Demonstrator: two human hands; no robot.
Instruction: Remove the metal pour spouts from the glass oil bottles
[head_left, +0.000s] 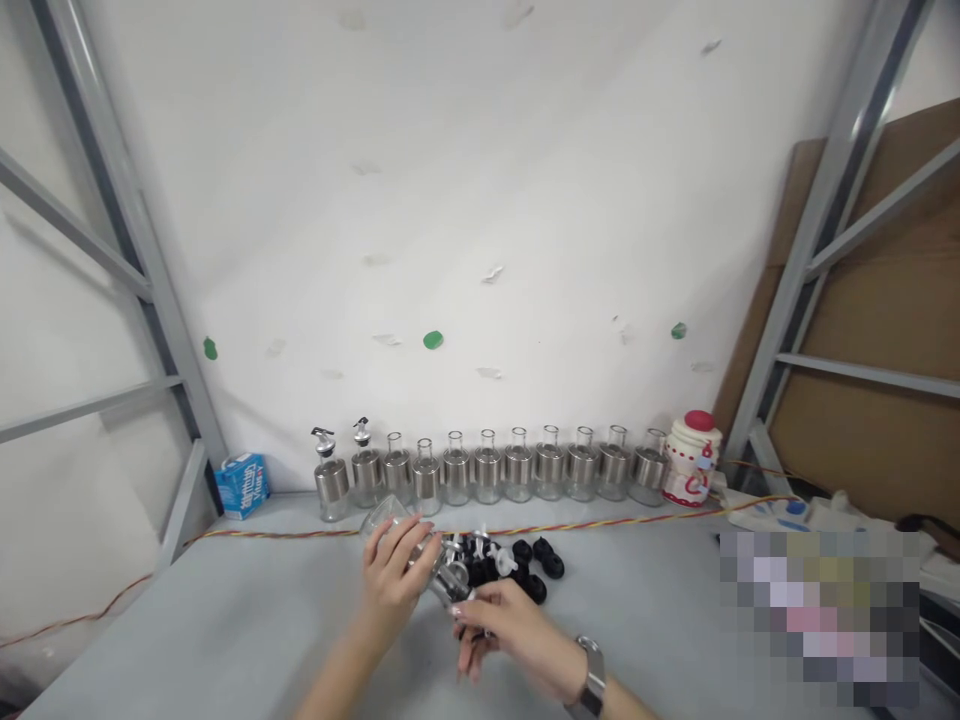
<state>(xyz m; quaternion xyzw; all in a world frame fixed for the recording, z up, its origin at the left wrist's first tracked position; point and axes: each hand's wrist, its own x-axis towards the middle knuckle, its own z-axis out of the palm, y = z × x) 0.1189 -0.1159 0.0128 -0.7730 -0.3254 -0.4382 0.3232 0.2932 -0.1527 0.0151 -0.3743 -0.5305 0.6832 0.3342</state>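
Note:
My left hand (403,562) is wrapped round a clear glass bottle (377,513), which is tilted with its base up to the left and its neck down to the right. At the bottle's mouth, my right hand (504,622) pinches a pour spout, mostly hidden by the fingers; a dark part shows at the neck. Just behind the hands lies a pile of black stoppers (551,566), silver spouts (454,550) and a translucent white piece (505,561).
Along the wall stands a row of glass bottles with metal sleeves (518,466); the two leftmost carry pour spouts (324,441). A blue carton (242,486) is at left, a red-and-white jar (691,460) at right. A twisted cord (600,521) crosses the grey table (247,620).

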